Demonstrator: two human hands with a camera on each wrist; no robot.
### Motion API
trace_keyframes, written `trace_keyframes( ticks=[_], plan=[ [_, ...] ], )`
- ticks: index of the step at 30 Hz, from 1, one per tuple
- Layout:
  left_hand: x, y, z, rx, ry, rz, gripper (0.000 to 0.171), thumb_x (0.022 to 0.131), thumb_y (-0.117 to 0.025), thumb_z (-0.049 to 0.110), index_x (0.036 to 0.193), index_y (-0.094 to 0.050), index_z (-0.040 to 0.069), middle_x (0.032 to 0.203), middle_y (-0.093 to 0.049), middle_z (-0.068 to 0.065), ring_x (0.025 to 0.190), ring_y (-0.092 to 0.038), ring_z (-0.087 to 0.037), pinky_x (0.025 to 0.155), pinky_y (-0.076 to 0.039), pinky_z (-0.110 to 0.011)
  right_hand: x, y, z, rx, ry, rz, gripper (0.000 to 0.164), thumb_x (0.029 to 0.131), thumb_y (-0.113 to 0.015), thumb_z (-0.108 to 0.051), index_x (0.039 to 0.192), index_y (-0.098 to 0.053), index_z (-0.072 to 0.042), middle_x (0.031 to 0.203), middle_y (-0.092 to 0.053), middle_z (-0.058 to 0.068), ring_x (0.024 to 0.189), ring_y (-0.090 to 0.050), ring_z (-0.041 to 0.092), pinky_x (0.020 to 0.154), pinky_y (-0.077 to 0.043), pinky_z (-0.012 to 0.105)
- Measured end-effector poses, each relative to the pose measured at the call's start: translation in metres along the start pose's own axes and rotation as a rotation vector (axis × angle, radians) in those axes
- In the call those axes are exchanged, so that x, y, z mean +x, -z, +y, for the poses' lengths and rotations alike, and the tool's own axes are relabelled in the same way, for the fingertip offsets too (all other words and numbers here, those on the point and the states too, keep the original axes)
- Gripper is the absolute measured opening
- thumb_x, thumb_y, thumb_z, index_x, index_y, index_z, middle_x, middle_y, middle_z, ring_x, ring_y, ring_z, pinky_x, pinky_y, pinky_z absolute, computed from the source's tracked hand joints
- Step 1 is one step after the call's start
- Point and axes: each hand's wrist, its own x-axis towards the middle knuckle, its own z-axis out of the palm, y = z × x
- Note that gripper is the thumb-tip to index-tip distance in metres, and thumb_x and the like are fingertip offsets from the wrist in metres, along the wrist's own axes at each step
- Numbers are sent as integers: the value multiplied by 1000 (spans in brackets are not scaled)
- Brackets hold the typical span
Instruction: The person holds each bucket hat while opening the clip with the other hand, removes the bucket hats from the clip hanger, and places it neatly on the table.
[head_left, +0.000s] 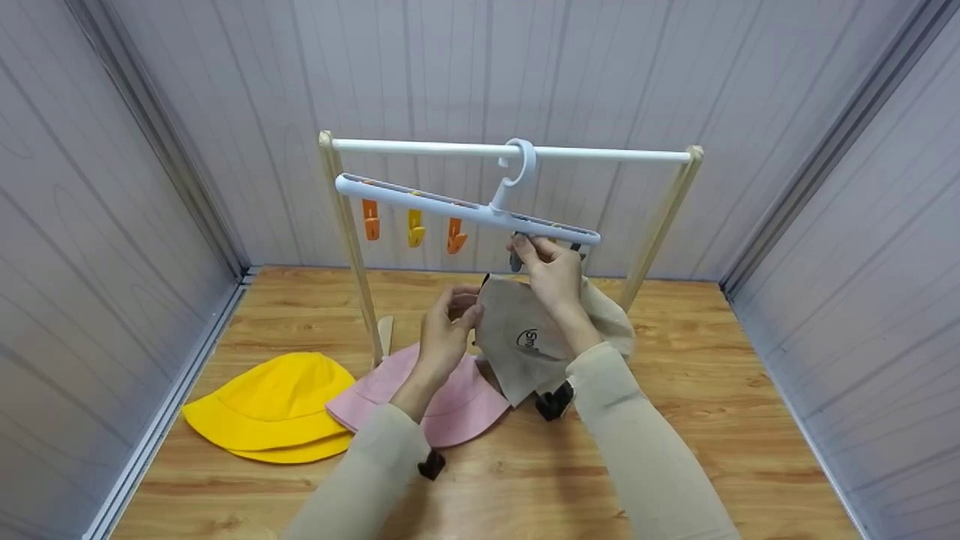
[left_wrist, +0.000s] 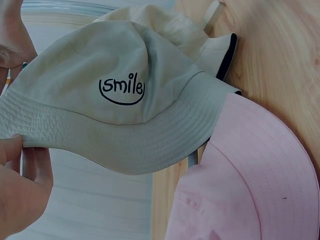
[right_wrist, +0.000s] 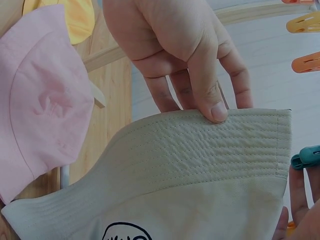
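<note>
My left hand [head_left: 448, 330] pinches the brim of a beige bucket hat [left_wrist: 120, 95] between thumb and fingers. The hat's front carries a black "smile" print, and it is held up below the hanger. My right hand [head_left: 553, 276] pinches a dark teal clip [right_wrist: 306, 157] under the light-blue hanger [head_left: 420, 201], close to the hat's edge. In the right wrist view the clip stands just beside the brim; whether it touches the fabric I cannot tell. Behind this hat is a second, cream hat [head_left: 611, 315], partly hidden by my right hand and the first hat.
The hanger tilts on a white rod [head_left: 420, 148] with wooden posts. Orange and yellow clips [head_left: 415, 229] hang from its left half. A pink bucket hat [head_left: 465, 405] and yellow hats [head_left: 277, 397] lie on the wooden tabletop [head_left: 690, 420]. Panelled walls [head_left: 465, 67] enclose the space.
</note>
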Motion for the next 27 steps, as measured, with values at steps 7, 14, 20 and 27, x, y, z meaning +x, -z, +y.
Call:
trace_keyframes(
  ticks=[7, 14, 20, 27],
  plan=[
    [-1, 0, -1, -4, -6, 4, 27, 104, -63, -2, 129, -66, 9, 121, -70, -12, 111, -66, -25, 93, -59, -35, -1, -1, 1, 15, 9, -3, 31, 105, -71, -26, 121, -78, -1, 107, -81, 11, 106, -74, 21, 92, -58, 33],
    [-1, 1, 1, 11, -12, 0, 25, 104, -64, -1, 128, -66, 8, 120, -70, -10, 109, -65, -23, 91, -57, -31, 0, 2, 2, 18, -1, -20, 31, 106, -68, -27, 124, -78, -3, 112, -80, 11, 112, -74, 20, 99, -57, 34],
    [-1, 1, 1, 4, -8, -4, 26, 104, -64, -2, 127, -66, 8, 120, -70, -11, 109, -65, -24, 90, -56, -32, 1, 7, 2, -3, 24, -25, 30, 108, -66, -26, 124, -78, -3, 118, -78, 15, 115, -74, 23, 103, -56, 38],
    [0, 0, 0, 2, -4, -2, 24, 104, -64, 0, 127, -66, 7, 121, -70, -13, 111, -65, -26, 94, -57, -36, 2, 10, 3, 2, 15, -38, 32, 108, -65, -26, 126, -76, -3, 123, -76, 17, 119, -73, 25, 106, -55, 39]
  ],
)
